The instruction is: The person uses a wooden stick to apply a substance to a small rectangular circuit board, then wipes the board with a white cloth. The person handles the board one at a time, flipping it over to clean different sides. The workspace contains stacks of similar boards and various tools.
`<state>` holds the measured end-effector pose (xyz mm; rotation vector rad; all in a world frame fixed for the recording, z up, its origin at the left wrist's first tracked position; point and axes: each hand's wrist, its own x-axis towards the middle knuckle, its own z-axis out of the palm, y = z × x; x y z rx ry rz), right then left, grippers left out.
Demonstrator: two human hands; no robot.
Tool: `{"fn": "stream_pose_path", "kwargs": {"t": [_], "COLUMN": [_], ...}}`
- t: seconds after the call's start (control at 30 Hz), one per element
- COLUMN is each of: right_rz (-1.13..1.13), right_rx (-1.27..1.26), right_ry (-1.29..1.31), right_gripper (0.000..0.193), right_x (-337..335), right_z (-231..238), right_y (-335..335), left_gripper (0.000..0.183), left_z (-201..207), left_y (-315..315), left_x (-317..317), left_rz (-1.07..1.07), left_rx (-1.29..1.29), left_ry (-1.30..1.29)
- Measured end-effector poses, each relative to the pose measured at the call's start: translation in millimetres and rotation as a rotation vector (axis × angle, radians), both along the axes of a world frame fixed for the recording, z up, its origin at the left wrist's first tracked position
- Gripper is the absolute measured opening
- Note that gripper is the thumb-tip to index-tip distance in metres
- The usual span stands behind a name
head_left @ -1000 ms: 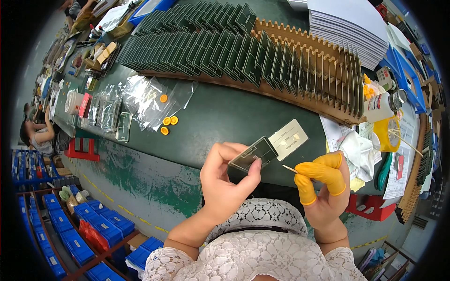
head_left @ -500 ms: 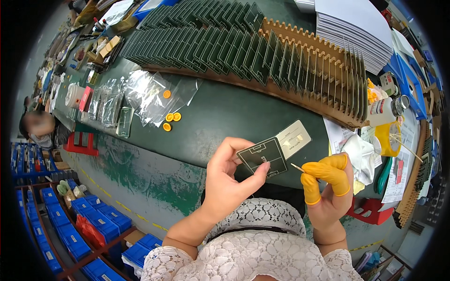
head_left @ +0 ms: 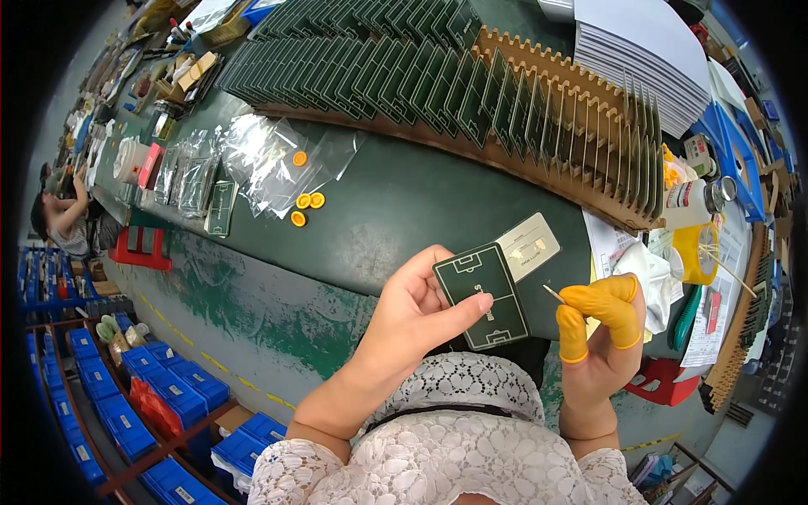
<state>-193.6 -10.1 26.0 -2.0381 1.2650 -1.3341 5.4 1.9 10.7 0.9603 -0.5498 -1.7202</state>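
Dark green card [head_left: 498, 282], white pitch-like lines on its face, held up in front of the body above the near edge of the table [head_left: 370, 215]. Long axis runs from far left to near right, steeper than sideways. A pale card [head_left: 530, 244] juts out past its far right edge; joined or merely overlapping, cannot tell.

Left hand [head_left: 412, 307], bare, closed on the green card's left side: thumb flat across the face, fingers behind. Grip firm-looking, no gap.

Right hand [head_left: 602, 337], yellow finger cots [head_left: 602, 307] on thumb and fingers, pinched shut on a thin stick [head_left: 553, 293]. Key relation: the card lies left of this pinch; the stick's tip points far and left, towards the cards, near the green one's right edge but apart from it. Left hand is the nearer, being on the card.

Farther out: long brown slotted rack [head_left: 513, 166] across the far side, filled with upright green cards [head_left: 370, 76]. Left of the hands, orange discs [head_left: 303, 201] beside clear plastic bags [head_left: 269, 156]. Right: crumpled white cloth [head_left: 650, 273], bottle [head_left: 686, 204]; paper stack [head_left: 644, 59] far right.
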Motion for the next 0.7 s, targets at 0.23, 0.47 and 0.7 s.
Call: {"fn": "stream_pose_path", "kwargs": {"t": [0.23,0.47,0.7], "right_rz": [-0.004,0.03,0.081], "right_rx": [0.015,0.04,0.061], "right_ry": [-0.014,0.014,0.028], "right_gripper": [0.026,0.027,0.03], "right_x": [0.4,0.7,2.4], "right_z": [-1.4,-1.1,0.0], "right_y": [0.4,3.0,6.4], "left_gripper": [0.022,0.026,0.028], "left_z": [-10.5,-19.7,-20.6], "left_y": [4.4,1.8,0.4], "left_x": [-9.4,-9.9,-11.2], "left_rz": [0.214,0.292,0.311], "left_rx": [-0.463,-0.752,-0.824], "left_ry": [-0.762,-1.023,-1.066]}}
